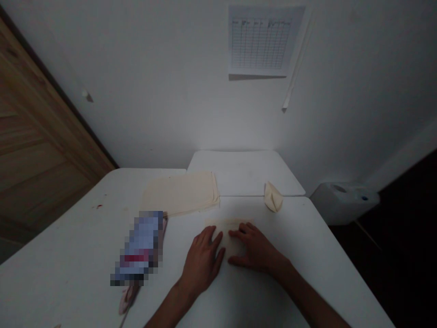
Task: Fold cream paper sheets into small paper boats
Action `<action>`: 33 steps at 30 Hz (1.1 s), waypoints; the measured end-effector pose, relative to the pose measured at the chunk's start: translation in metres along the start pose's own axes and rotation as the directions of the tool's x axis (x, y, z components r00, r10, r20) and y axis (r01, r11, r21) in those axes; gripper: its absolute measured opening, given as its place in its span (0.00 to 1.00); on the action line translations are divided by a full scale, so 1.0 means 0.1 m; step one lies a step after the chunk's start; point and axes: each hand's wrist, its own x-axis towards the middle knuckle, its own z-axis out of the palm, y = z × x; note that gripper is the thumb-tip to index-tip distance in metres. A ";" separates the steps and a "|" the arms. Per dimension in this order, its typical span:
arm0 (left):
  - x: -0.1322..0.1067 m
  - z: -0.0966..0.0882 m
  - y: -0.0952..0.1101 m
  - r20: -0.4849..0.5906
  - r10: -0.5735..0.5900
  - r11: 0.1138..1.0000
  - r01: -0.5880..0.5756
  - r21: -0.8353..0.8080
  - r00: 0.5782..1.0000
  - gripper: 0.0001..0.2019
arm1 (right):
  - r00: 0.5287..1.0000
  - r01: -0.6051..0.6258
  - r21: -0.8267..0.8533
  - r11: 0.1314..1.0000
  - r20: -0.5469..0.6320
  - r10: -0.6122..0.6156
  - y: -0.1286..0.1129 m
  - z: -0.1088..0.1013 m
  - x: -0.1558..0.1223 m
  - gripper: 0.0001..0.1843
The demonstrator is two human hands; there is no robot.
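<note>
A small cream cloth piece [228, 225] lies flat on the white table [266, 300] in front of me. My left hand [202, 262] rests palm down on its left part, fingers stretched out. My right hand [254, 248] presses flat on its right part, fingers extended toward the left. Neither hand grips anything. A stack of larger cream cloths [180, 193] lies further back to the left. A folded cream cloth piece [273, 197] sits further back to the right.
A pixelated blue-white object [139, 248] lies left of my hands, with a pink strap [128, 296] under it. A second white table [244, 171] stands against the wall. A wooden door [37, 150] is at left, a white box [344, 200] at right, a printed chart [261, 41] on the wall.
</note>
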 end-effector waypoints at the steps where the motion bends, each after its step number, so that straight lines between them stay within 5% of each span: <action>1: -0.01 0.00 0.00 -0.008 0.026 1.000 -0.026 -0.006 1.000 0.17 | 1.000 -0.002 0.000 1.000 0.015 0.002 0.01 0.00 0.00 0.38; 7: -0.11 -0.07 -0.01 0.063 0.226 0.967 -0.216 -0.136 0.972 0.16 | 1.000 0.016 0.014 1.000 0.022 -0.017 0.04 0.03 0.02 0.39; 14: -0.12 -0.12 0.03 0.124 0.249 0.969 -0.246 -0.039 0.961 0.20 | 0.999 0.033 0.016 0.999 -0.019 -0.032 0.02 0.03 0.01 0.35; 33: -0.11 -0.13 -0.14 0.054 -0.091 0.959 0.073 0.274 0.994 0.20 | 0.996 -0.047 0.000 0.999 0.074 0.047 0.01 -0.01 0.03 0.40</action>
